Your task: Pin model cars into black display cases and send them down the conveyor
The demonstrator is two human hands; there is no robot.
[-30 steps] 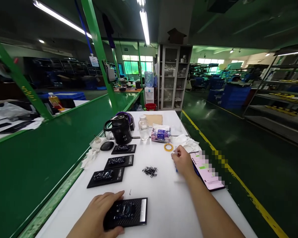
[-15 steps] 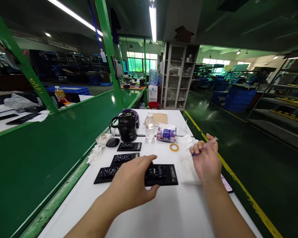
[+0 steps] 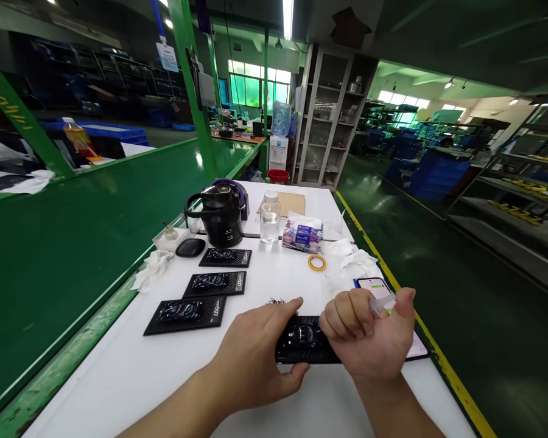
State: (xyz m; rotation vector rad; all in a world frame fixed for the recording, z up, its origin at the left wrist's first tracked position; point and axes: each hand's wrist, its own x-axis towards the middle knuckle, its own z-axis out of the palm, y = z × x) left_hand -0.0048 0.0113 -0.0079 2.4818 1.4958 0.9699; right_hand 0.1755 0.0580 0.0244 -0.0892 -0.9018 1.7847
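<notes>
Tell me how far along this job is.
Three black printed cards lie in a row and look finished. A fourth card is in hand, held by the left hand, with the right hand on it gripping a clear slim tool. Remaining: a small heap of black bits, partly hidden.

Matt, finely textured black panels

Nothing can be read at this moment: white lettering is spotted on the black cards and yellow lettering on the green post, both too blurred to make out.
</notes>
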